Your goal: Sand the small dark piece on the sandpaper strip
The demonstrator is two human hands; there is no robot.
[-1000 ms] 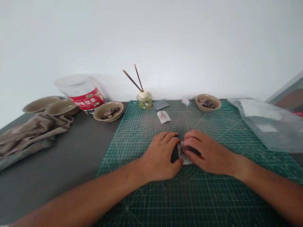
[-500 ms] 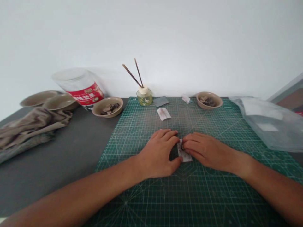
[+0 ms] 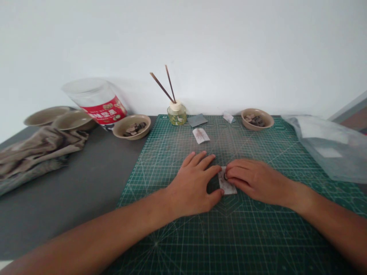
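A pale, stained square sheet (image 3: 228, 188) lies flat on the green cutting mat (image 3: 177, 233). With its fingers spread, my left hand (image 3: 197, 183) rests on the mat, the thumb and index fingertips touching the sheet's left edge. My right hand (image 3: 252, 178) is closed over the sheet's right part, its fingertips pinched on a small dark round piece, mostly hidden. Farther back on the mat are a curled white sheet with brown stains (image 3: 201, 135), a grey sheet (image 3: 197, 120) and a small folded pale sheet (image 3: 228, 117).
Bowls with small dark and tan pieces stand at the back left (image 3: 132, 134) and back right (image 3: 257, 127). Between them is a reed diffuser (image 3: 177, 114). Leftward are a tilted jar (image 3: 106, 112), two more bowls and a brown cloth (image 3: 40, 147). A clear bag (image 3: 338, 152) lies right.
The view has shifted slightly. The fingers of my left hand are spread a little wider. My right hand still pinches over the sheet.
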